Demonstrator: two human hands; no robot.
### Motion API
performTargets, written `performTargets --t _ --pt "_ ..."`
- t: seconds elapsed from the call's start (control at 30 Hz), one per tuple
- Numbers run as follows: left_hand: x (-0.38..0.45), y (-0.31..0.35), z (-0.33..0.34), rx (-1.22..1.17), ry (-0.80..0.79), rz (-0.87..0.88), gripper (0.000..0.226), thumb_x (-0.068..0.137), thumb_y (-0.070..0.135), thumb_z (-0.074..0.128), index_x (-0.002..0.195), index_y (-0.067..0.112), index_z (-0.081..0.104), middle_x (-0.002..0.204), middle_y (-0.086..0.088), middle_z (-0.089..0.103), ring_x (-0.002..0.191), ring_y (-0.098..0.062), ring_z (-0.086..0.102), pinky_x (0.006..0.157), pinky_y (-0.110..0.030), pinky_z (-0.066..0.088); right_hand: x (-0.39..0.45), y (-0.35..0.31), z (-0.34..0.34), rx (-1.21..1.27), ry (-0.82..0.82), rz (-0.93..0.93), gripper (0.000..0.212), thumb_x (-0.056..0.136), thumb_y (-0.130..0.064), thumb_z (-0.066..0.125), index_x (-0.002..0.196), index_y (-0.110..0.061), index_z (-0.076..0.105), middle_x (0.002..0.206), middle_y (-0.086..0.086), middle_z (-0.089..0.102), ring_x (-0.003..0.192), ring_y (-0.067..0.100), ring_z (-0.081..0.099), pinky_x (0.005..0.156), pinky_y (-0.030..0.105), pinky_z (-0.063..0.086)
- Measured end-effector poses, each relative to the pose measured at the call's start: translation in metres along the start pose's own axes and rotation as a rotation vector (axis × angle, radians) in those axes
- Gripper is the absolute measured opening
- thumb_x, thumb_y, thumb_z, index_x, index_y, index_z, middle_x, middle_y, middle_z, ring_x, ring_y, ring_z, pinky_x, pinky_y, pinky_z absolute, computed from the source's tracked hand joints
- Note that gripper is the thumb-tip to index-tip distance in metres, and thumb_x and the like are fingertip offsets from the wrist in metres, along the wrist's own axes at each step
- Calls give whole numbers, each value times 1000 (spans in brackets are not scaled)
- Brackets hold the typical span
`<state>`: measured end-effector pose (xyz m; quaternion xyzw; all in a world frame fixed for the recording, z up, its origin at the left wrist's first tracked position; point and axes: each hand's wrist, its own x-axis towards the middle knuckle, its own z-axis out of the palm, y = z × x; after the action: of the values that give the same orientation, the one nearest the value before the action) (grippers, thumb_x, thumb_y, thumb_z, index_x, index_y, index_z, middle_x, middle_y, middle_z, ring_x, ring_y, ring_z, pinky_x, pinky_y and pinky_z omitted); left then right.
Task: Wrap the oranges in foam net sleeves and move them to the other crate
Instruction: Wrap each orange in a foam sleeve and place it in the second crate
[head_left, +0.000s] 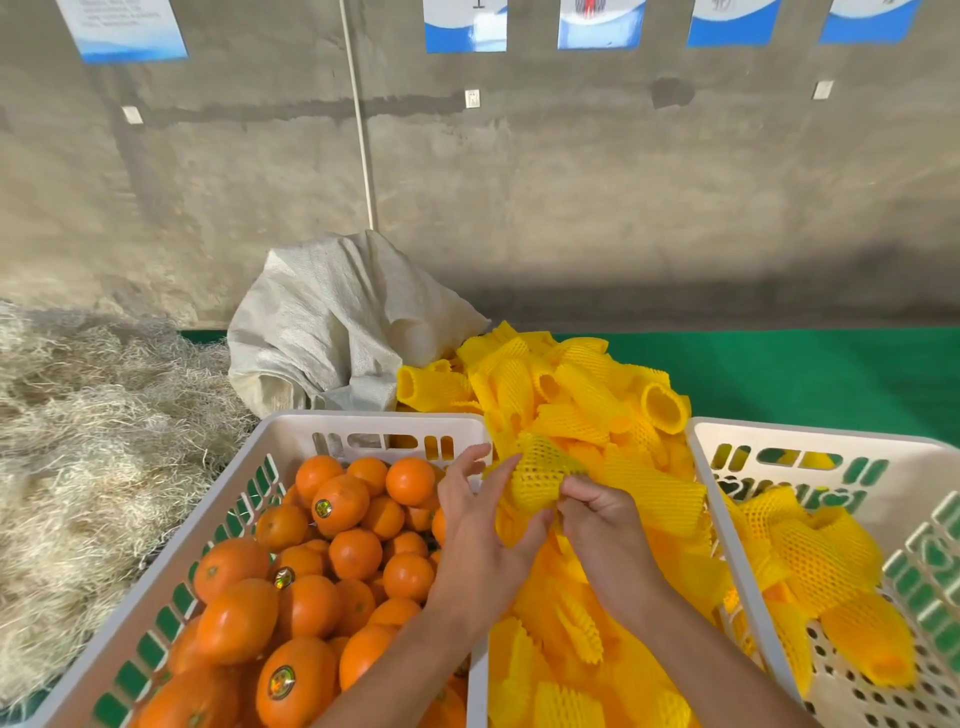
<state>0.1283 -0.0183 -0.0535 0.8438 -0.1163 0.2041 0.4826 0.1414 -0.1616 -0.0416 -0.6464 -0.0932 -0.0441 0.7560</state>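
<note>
I see one yellow foam net sleeve held up between my two hands, above the loose pile of sleeves that fills the gap between the two crates. My right hand pinches the sleeve's lower right edge, fingers curled in on the mesh. My left hand has its thumb against the sleeve's lower left side; its other fingers are spread and fairly straight, lifted beside the sleeve's left end, so I read this hand as clasping the sleeve only lightly, thumb against it.

Just left of my left hand, and under its forearm, sits the white crate heaped with bare oranges, several with round stickers. None of them is in my hands.

To the right of my right hand stands the second white crate, holding a few oranges already wrapped in sleeves along its near-left side.

Beyond my hands, past the pile, a white woven sack slumps open. Far left of my left hand lies a mass of pale straw. A green surface runs behind the right crate, up to a grey concrete wall.
</note>
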Motion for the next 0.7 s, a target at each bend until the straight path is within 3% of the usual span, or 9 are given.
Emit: performTargets --t 0.1,0.17,0.27,0.4,0.47,0.57,0.63,0.7 --pt "4 3 -4 72 68 60 59 91 54 69 146 41 49 123 12 39 124 -7 41 101 -15 39 3 -3 3 137 -19 -1 24 100 -1 57 102 -14 77 105 2 75 98 11 65 90 27 51" --pt "4 4 -3 10 38 99 57 91 46 71 144 40 49 122 14 41 117 -10 49 94 -18 47 3 -5 5 227 -86 36 24 97 -15 67 119 -19 72 126 5 71 117 15 65 98 30 51" --pt "-1 5 6 -25 54 121 44 90 42 75 125 33 50 116 14 47 109 -11 54 85 -27 52 4 -5 11 333 -83 126 23 98 -18 62 116 -21 76 130 10 69 123 17 64 97 28 52" --pt "3 -1 4 -67 152 22 32 87 37 73 106 34 48 101 19 50 95 -15 58 75 -26 51 3 -11 14 492 -236 168 48 94 -23 38 129 -8 67 136 17 63 126 24 59 106 36 46" --pt "3 -1 -2 -107 150 -26 23 87 28 65 106 33 53 101 18 55 97 -13 59 77 -26 50 3 -12 16 497 -164 164 42 100 -13 36 126 -6 68 133 18 65 128 28 59 110 41 46" --pt "7 9 -12 -175 76 -55 17 88 19 61 104 25 61 98 11 61 91 -11 59 76 -29 50 2 -12 27 167 35 78 40 103 4 40 114 -13 74 120 7 74 120 24 65 107 39 48" --pt "8 19 -19 -190 11 2 11 89 12 60 99 16 60 94 4 58 87 -17 56 73 -36 49 0 -19 34 -103 21 17 39 102 5 42 118 -19 69 117 -3 74 116 14 66 99 24 50" --pt "5 29 -29 -207 -40 39 7 91 5 57 92 11 56 90 -3 53 82 -22 50 68 -41 45 -7 -30 35 -324 -80 11 39 104 2 41 128 -26 57 126 -10 65 120 4 59 101 15 45"
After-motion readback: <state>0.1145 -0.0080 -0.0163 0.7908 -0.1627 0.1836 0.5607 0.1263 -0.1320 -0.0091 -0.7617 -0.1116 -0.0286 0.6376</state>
